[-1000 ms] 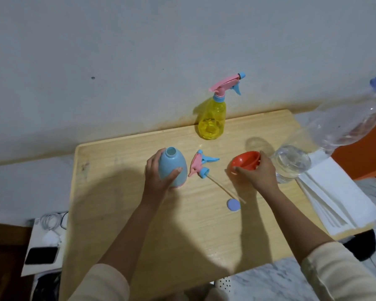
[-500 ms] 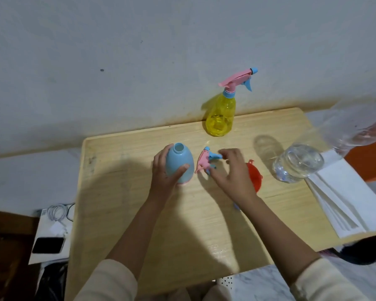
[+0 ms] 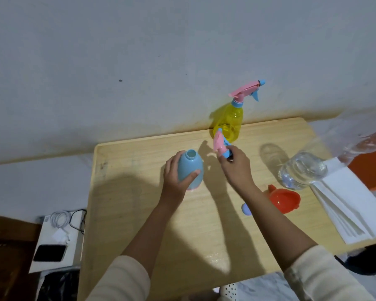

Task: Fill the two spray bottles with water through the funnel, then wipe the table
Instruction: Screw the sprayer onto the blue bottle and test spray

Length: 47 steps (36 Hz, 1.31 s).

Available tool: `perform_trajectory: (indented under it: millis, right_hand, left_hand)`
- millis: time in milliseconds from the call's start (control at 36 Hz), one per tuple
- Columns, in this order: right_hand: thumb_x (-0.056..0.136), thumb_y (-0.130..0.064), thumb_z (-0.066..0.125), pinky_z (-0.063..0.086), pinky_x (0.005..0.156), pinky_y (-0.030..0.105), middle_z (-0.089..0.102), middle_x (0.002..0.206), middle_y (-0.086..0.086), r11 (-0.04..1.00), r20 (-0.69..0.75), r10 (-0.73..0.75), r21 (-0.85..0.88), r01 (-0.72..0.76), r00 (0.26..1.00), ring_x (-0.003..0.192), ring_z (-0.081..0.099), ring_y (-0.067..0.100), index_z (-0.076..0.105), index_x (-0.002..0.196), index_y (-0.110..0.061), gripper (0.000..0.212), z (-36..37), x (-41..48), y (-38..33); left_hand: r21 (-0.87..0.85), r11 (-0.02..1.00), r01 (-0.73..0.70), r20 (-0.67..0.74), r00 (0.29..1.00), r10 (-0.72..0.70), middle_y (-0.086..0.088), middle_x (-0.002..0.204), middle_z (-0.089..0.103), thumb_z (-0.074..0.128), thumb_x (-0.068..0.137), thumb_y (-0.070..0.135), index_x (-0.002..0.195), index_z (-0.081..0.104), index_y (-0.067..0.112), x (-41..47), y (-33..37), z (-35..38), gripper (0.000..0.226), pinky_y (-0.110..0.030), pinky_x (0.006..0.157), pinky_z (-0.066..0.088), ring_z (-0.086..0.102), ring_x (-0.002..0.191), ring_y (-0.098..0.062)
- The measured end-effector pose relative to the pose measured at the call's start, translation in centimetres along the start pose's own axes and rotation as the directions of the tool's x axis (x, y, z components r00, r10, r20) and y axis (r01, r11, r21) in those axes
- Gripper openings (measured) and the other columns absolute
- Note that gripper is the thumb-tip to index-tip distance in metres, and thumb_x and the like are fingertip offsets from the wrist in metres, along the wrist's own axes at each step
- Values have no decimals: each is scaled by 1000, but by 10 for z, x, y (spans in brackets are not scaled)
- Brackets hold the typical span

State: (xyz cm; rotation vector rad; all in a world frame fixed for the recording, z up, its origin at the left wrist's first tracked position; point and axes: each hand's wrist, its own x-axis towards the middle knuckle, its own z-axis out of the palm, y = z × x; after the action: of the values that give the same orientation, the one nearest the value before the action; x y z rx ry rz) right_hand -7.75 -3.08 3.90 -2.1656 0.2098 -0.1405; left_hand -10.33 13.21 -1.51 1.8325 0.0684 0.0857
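My left hand (image 3: 176, 178) grips a blue egg-shaped spray bottle (image 3: 191, 168) that stands upright with its neck open. Just right of it, my right hand (image 3: 236, 166) holds the bottle's pink and blue spray head (image 3: 220, 144) lifted above the wooden table (image 3: 128, 203). A yellow spray bottle (image 3: 230, 124) with its pink head on stands at the back by the wall. The red funnel (image 3: 285, 199) lies on its side on the table, right of my right forearm. A large clear water bottle (image 3: 303, 170) lies at the right, its neck end out of frame.
A small blue cap (image 3: 246, 209) lies beside my right forearm. A stack of white paper towels (image 3: 354, 205) covers the table's right edge. A wet patch (image 3: 213, 257) shines near the front edge. Left of the table, a white box holds a phone (image 3: 49, 253) and cables.
My right hand has let go of the red funnel, which now lies on the table, and has picked up the spray head. My left hand stays on the blue bottle.
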Motion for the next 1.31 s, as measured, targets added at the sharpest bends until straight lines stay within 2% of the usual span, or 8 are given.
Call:
perform_trajectory:
  millis: [83, 306, 556, 694, 889, 1028, 1111, 1306]
  right_hand:
    - [95, -18, 52, 39, 69, 10, 57, 88, -4, 946, -36, -45, 320, 54, 998, 75, 50, 3, 59, 113, -13, 20, -21, -1, -36]
    - [85, -25, 52, 41, 102, 47, 59, 99, 4, 713, -127, -169, 668, 210, 977, 100, 54, 17, 59, 96, -27, 12, -37, -6, -107]
    - [91, -17, 48, 44, 97, 35, 59, 101, -5, 641, -163, -319, 689, 339, 934, 101, 54, 17, 54, 105, -28, 18, -23, -13, -127]
    - [91, -15, 48, 45, 93, 28, 59, 103, 1, 655, -82, -332, 697, 292, 940, 101, 54, 18, 53, 106, -22, 17, -3, -14, -109]
    - [84, -7, 63, 48, 96, 33, 66, 104, 3, 859, 72, -242, 480, 179, 968, 99, 62, 14, 60, 108, -5, 25, 25, -22, -58]
    - [87, -6, 63, 48, 98, 35, 67, 106, -5, 882, 129, -166, 463, 88, 978, 104, 62, 11, 62, 106, -12, 20, 30, -23, -39]
    - [90, -10, 60, 47, 97, 31, 67, 111, -3, 874, 181, -176, 481, 69, 968, 106, 62, 10, 61, 111, -15, 22, 31, -23, -32]
    - [94, -12, 54, 45, 97, 23, 65, 117, -5, 896, 309, -207, 442, 52, 928, 112, 59, 7, 57, 118, -23, 26, 18, -11, -28]
  left_hand:
    - [-19, 1000, 5, 17, 1000, -5, 6, 129, 44, 65, 69, 54, 132, 45, 30, -2, 1, -1, 70, -41, 105, 40, 43, 122, -11]
    - [3, 1000, -3, 33, 999, 3, 5, 132, 41, 72, 79, 35, 130, 41, 37, -1, 3, -2, 59, -42, 108, 38, 41, 125, -15]
    - [-6, 999, 43, 32, 999, -43, 4, 138, 36, 70, 81, 33, 139, 36, 28, 0, 4, 0, 67, -32, 110, 31, 35, 129, -15]
    - [1, 1000, 27, 17, 999, -27, 2, 136, 37, 72, 81, 28, 140, 37, 22, 1, 2, 1, 68, -30, 110, 30, 36, 127, -12]
    - [-34, 997, -75, -28, 997, 74, 3, 129, 44, 73, 80, 21, 128, 38, 40, -3, -2, 1, 62, -16, 104, 35, 43, 122, -5]
    - [28, 993, -113, -62, 992, 114, 4, 128, 45, 77, 73, 33, 134, 40, 31, -6, -10, 4, 71, -27, 101, 42, 45, 123, -13]
    - [139, 980, -142, -18, 989, 145, 4, 137, 42, 75, 58, 52, 141, 35, 19, -5, -19, 7, 98, -32, 102, 41, 40, 128, -18]
    - [104, 991, -85, 115, 991, 73, 2, 143, 37, 77, 56, 48, 145, 25, 26, 7, -35, 3, 105, -48, 101, 44, 40, 130, -20]
